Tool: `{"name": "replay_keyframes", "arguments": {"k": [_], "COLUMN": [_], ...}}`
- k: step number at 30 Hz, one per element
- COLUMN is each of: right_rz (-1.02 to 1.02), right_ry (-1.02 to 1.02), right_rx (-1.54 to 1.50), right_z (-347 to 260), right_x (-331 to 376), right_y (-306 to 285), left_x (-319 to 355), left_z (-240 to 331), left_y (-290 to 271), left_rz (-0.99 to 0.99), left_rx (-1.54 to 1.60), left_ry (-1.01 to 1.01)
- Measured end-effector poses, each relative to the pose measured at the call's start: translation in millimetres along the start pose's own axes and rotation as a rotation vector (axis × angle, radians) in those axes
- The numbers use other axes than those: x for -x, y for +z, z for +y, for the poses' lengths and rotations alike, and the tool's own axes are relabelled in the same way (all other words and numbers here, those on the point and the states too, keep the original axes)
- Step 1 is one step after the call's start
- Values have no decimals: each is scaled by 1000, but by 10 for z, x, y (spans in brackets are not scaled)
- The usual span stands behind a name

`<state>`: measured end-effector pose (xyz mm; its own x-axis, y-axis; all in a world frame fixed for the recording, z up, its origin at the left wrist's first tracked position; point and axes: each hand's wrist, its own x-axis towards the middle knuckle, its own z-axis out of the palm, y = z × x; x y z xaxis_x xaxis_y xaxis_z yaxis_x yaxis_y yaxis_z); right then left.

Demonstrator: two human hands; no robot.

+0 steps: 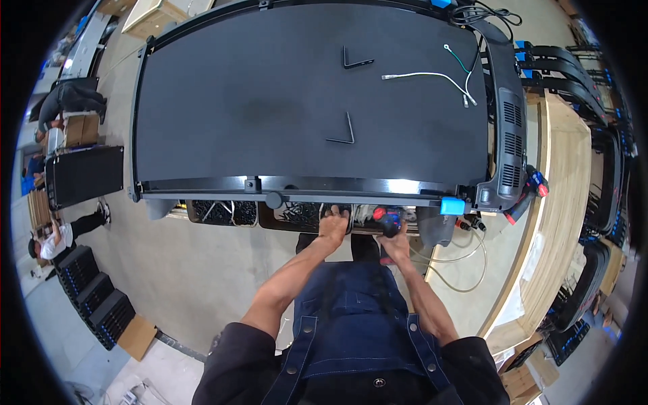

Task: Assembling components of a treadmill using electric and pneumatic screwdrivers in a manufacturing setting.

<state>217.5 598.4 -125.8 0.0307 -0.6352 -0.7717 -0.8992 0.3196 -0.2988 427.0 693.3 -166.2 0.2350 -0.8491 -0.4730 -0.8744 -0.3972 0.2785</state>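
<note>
While your right hand [397,244] is wrapped around the handle of a red-and-dark power driver [388,221], your left hand [333,224] reaches into a parts bin [290,227] just left of it. The left fingers curl downward among small black pieces, their tips hidden, so you cannot tell whether they pinch anything. Both hands are at the near side of a large black deck [270,74], below its long near rail [358,196]. The driver's head is up near that rail, to the right of the bin.

Another bin [223,223], holding dark and pale slim parts, stands left of the one you are reaching into. A round dark knob [273,200] projects from the rail, left of your left hand. To the right, a blue block [452,206] covers the rail's end, near a vented grey housing [509,128]. Two L-shaped black pieces lie apart on the deck, one farther [358,63], one nearer [352,131]; right of them lie a white cable [432,74] and a green wire [457,59]. A second power tool [523,202] sits between the housing and a wooden crate [570,152] at the far right.
</note>
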Motion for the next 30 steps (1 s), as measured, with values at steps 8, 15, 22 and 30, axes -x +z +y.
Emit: {"name": "replay_keyframes", "arguments": {"k": [8, 15, 22, 30], "right_rz": [-1103, -501, -435, -363], "right_ry": [-217, -656, -819, -862], "right_rx": [-723, -59, 85, 20], "right_z": [153, -318, -649, -858], "right_x": [1025, 1125, 1249, 1459], "right_y": [-1697, -1419, -1613, -1858], "left_x": [89, 217, 332, 556], "left_z": [-126, -202, -118, 51], "left_y": [-41, 5, -108, -464], "left_rz": [30, 495, 258, 196], "left_rx": [121, 637, 1163, 1666], "left_ry": [-5, -137, -491, -509]}}
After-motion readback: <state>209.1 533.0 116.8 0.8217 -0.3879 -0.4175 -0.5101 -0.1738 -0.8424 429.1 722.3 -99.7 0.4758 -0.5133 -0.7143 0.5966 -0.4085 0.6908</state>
